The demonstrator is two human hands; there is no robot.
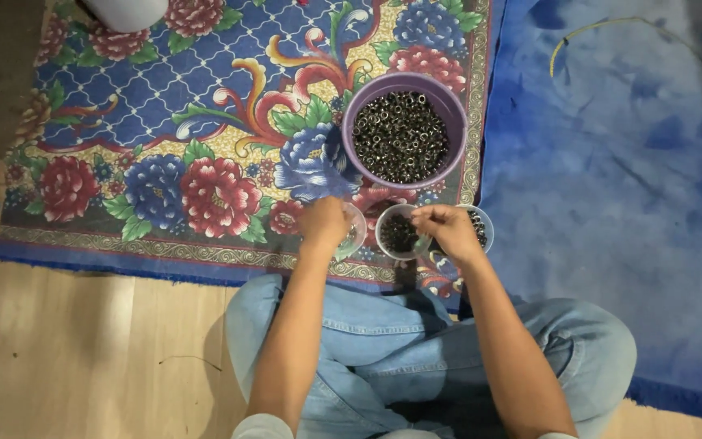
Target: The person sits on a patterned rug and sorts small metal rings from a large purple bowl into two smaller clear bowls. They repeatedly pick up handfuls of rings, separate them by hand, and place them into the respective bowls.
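Observation:
A purple bowl [448, 106] full of small dark metal rings stands on the floral rug. Three small clear cups sit in a row in front of my knees. My left hand [323, 223] rests over the left cup [356, 230], fingers curled; what it holds is hidden. My right hand [447, 228] hovers between the middle cup [397, 233], which holds dark rings, and the right cup [482, 228], its fingertips pinched together over the middle cup's rim. Whether a ring is in the pinch is too small to tell.
The floral rug [164, 162] covers the left and centre; a blue mottled carpet [611, 179] lies to the right with a thin yellow cord [595, 28] on it. A white round object [126, 11] stands at the top left. Wooden floor [83, 341] runs along the bottom. My crossed legs are in blue jeans.

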